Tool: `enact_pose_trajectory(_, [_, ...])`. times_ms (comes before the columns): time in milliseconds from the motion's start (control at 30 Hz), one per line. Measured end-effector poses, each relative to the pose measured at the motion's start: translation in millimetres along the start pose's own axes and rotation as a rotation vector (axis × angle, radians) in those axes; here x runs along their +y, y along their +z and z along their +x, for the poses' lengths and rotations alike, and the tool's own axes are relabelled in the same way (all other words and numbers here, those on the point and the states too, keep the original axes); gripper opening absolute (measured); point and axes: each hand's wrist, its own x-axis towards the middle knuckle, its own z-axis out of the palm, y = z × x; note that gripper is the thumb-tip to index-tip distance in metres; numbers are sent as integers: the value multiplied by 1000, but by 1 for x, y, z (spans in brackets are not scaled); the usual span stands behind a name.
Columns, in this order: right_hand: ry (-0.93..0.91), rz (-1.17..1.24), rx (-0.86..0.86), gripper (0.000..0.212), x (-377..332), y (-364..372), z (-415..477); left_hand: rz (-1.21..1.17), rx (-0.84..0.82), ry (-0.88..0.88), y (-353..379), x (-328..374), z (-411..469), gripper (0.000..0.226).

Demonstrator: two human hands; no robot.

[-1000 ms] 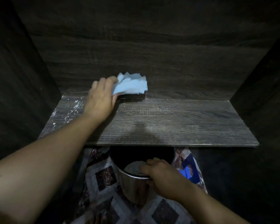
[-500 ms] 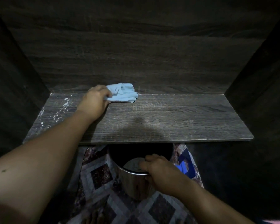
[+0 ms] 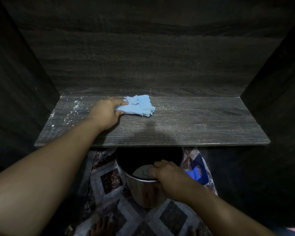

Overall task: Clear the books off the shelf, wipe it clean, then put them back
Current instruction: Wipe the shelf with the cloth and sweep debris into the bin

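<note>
1. The blue cloth [image 3: 138, 106] lies on the shelf [image 3: 194, 126], toward the back and left of the middle, close to the rear panel.
2. The left grip [image 3: 107, 114] sits just left of the cloth. Its fingers and thumb are closed on the cloth's left end, so the bunched bulk spreads out to the right of the knuckles.
3. The cloth is crumpled. Its long axis runs roughly left to right along the shelf, with the ragged free end pointing right.
4. White specks of dust [image 3: 75, 106] are scattered on the shelf left of this grip, well apart from the cloth.
5. The right grip [image 3: 169, 178] is below the shelf's front edge, with its fingers curled over the near rim of a metal pot [image 3: 143, 193] and clamped on it.
6. Something pale lies inside the pot; I cannot tell what it is.
7. The pot stands on a patterned floor mat [image 3: 109, 181], with a blue object [image 3: 197, 174] just to its right.
</note>
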Motion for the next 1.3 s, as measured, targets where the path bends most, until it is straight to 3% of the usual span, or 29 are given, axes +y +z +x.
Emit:
enact_pose_trajectory(333, [61, -70, -156, 40, -11, -9, 0, 32, -79, 21, 0, 21, -41, 39])
enact_pose_trajectory(500, [49, -88, -128, 32, -13, -10, -1, 75, -141, 44, -1, 33, -55, 41])
enact_pose_trajectory(967, [11, -157, -116, 38, -40, -12, -25, -65, -248, 61, -9, 60, -115, 40])
enact_pose_trajectory(1300, [24, -133, -114, 25, -39, -18, -27, -171, 73, -38, -13, 56, -93, 42])
